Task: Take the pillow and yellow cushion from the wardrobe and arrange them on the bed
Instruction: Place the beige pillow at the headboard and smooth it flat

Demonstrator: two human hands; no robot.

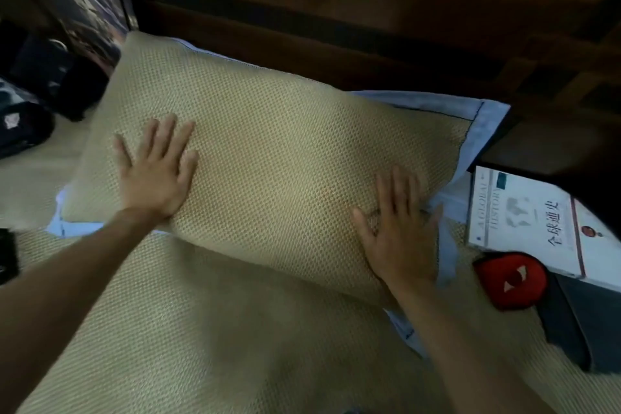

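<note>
Both hands, left and right, are pressing flat and wide-spread on the tan woven-mesh, blue-edged pillow lying at twelve o'clock on the mat-covered bed, so the pillow seems placed; no yellow cushion is showing.

head view, close, down onto bed
</note>
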